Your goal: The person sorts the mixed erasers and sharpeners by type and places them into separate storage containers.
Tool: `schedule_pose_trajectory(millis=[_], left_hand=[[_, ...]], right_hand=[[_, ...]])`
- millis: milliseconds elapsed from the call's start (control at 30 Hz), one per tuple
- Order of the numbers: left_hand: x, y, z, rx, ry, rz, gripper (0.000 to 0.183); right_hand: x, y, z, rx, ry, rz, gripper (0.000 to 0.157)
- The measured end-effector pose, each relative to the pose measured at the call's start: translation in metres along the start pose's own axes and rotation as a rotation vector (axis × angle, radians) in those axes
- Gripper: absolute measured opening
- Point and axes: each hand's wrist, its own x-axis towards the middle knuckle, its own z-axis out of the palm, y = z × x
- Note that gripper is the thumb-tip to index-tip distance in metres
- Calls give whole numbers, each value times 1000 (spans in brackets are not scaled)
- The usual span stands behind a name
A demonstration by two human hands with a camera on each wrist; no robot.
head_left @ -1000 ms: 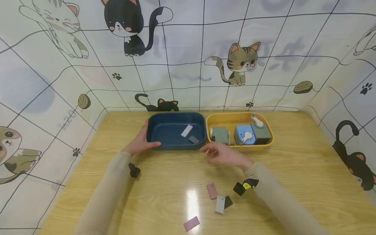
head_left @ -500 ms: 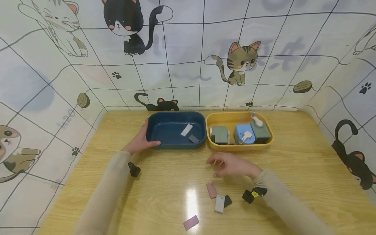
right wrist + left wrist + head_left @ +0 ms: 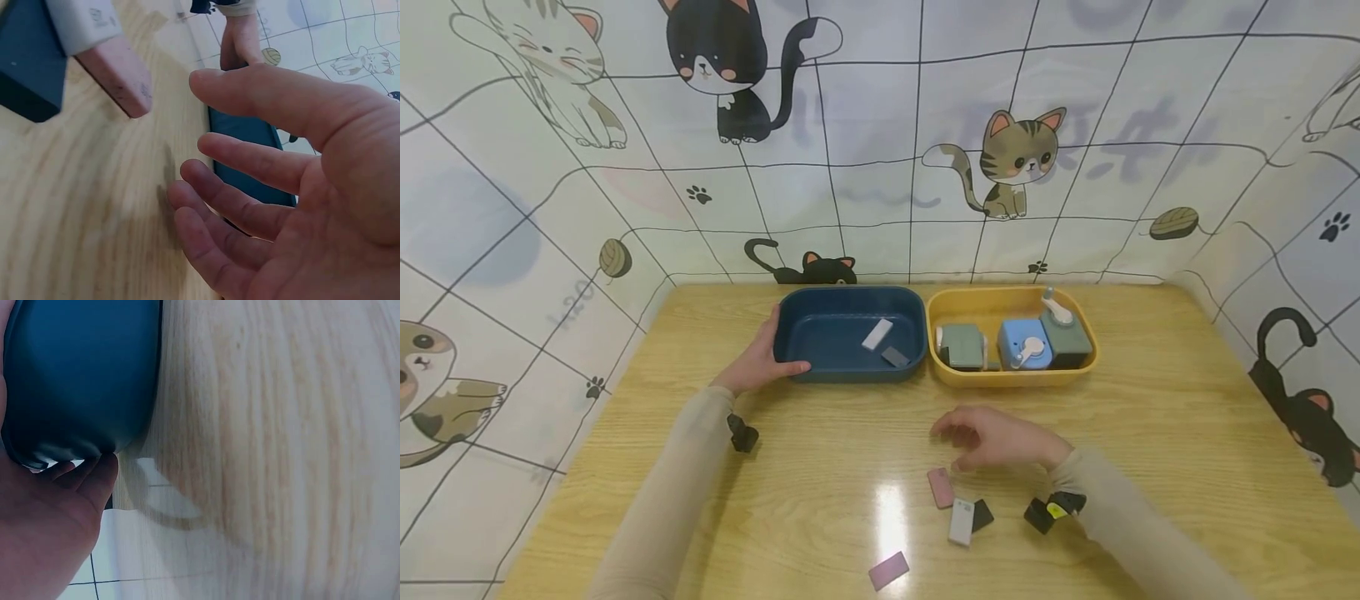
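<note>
At far left, the left hand grips the end of the navy bin, thumb over the near rim, fingers along its left wall. The bin, smooth and rounded at the corners, extends toward 2 to 3 o'clock from that grip. Inside lie a white block and, at its 5 o'clock, a grey block, both flat oblongs. On the glossy wood-grain table, a mauve block lies at 7 o'clock from the right hand. A pink block, slim with square edges, sits near that hand, between 7 and 8 o'clock. Toward 6 o'clock, a pale block partly hides a dark block. The right hand holds nothing, its fingers loosely bent and spread apart. At its 12 o'clock stands a yellow bin of boxy, crank-topped pieces.
</note>
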Motion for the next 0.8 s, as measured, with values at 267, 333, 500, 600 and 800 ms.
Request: schedule_pose_trajectory(millis=[267,333,500,600,800], left_hand=[[-1,-2,-1,-8,-4,1,122],[0,-3,-1,-16,-1,4,122],[1,-4,-1,-22,2,4,122],[2,-5,0,-18,1,1,122],[1,-4,1,-16,0,-4,121]], right_hand=[[-1,-4,14,-25,18,98,45],[-2,-8,18,-23,25,123,45],[-2,-9,24,-9,15,109,42],[-1,-9,27,-17,4,89,41],[-1,-10,32,-50,3,12,37]])
